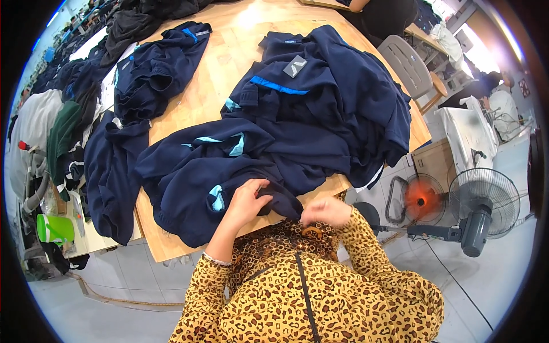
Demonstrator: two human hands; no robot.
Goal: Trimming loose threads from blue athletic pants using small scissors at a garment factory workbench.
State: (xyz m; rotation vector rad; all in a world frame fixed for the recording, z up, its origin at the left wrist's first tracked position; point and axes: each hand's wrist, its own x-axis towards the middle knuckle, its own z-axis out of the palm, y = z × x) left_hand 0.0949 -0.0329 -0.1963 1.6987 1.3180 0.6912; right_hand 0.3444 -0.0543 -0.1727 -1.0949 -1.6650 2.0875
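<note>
A navy garment [189,191] with light blue trim lies bunched at the near edge of the table. On its right part rests my left hand [249,201], thumb and forefinger apart. My right hand [327,211] is closed in a pinch at the garment's dark edge, just off the table's front edge; its fingertips are partly hidden. Beneath that hand shows a small orange ring-shaped thing [312,232] that I cannot make out. Behind both hands spreads a heap of navy garments [354,108], with a grey tag [295,67] and a bright blue strip on top.
More navy garments [160,74] lie at the table's [229,51] far left, and another [111,177] hangs over the left side. A green bucket [55,228] stands at the lower left. Fans [483,203] and a grey chair [405,66] are on the right. A person [389,20] is beyond the table.
</note>
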